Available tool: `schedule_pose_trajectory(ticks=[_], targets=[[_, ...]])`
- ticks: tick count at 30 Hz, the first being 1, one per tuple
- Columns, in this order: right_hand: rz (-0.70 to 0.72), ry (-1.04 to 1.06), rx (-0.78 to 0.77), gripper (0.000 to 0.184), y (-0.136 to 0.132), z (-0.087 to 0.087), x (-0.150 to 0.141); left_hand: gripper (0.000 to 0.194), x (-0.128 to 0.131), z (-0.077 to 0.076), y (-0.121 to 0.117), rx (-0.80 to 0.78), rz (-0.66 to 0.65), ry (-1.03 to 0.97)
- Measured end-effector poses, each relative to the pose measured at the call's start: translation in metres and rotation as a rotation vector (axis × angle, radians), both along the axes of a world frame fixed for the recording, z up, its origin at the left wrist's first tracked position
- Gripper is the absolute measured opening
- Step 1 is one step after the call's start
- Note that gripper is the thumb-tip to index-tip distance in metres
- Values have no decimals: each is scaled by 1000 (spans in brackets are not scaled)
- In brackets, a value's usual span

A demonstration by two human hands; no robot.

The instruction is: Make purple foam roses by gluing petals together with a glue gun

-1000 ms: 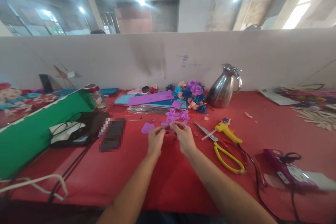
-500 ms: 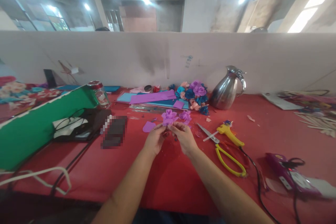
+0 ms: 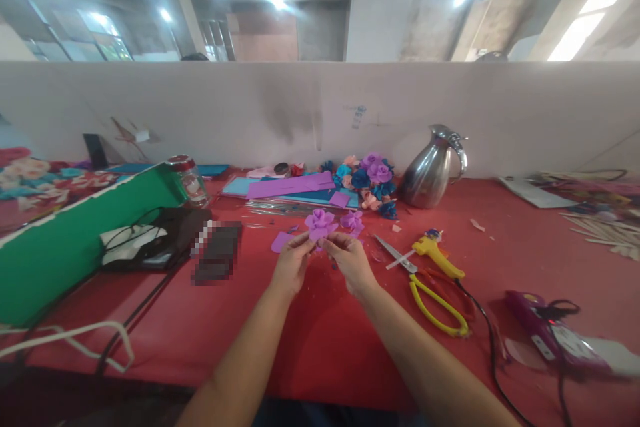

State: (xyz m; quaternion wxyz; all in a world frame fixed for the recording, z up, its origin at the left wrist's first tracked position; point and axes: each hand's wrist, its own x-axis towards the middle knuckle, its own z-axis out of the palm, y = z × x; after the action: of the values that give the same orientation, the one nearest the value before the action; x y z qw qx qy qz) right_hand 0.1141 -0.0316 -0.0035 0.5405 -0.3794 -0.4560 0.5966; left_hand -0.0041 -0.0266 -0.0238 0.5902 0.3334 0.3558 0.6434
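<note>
A purple paper flower (image 3: pixel 320 223) is pinched at its base between my two hands, above the red table. My left hand (image 3: pixel 293 260) grips it from the left, thumb and fingers together. From the right, my right hand (image 3: pixel 349 260) closes on the same base; the exact grip points are partly hidden by the fingers. Just behind my right hand lies a second purple flower (image 3: pixel 353 221). A loose purple petal piece (image 3: pixel 281 241) rests on the table beside my left hand.
Scissors (image 3: pixel 435 307) and a yellow glue gun (image 3: pixel 440 257) with a cord lie right. Behind are purple paper strips (image 3: pixel 290 185), a heap of finished flowers (image 3: pixel 370 180) and a steel jug (image 3: pixel 429 170). At left stand a glass jar (image 3: pixel 189 180) and a green board (image 3: pixel 85 233).
The held flower has tipped slightly, so its open petals show more fully toward me. Both hands keep their pinch in nearly the same spot.
</note>
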Motion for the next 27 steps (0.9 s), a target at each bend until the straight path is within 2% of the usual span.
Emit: schedule_pose_trajectory(ticks=[7,11,14,21,27], targets=[[-50,-54,18,21,-1,1,-2,28,1,2,0,21,50,-47],[-63,-78,35,18,-1,-4,-3,32,1,4,-1,91,38,-41],[-62,-92,44,19,0,-6,-3,40,1,6,-2,127,44,0],[-82,-123,83,19,2,-10,-3,61,1,10,-8,152,152,158],[-100,-169,126,18,4,-15,-3,67,0,14,-9,153,178,240]])
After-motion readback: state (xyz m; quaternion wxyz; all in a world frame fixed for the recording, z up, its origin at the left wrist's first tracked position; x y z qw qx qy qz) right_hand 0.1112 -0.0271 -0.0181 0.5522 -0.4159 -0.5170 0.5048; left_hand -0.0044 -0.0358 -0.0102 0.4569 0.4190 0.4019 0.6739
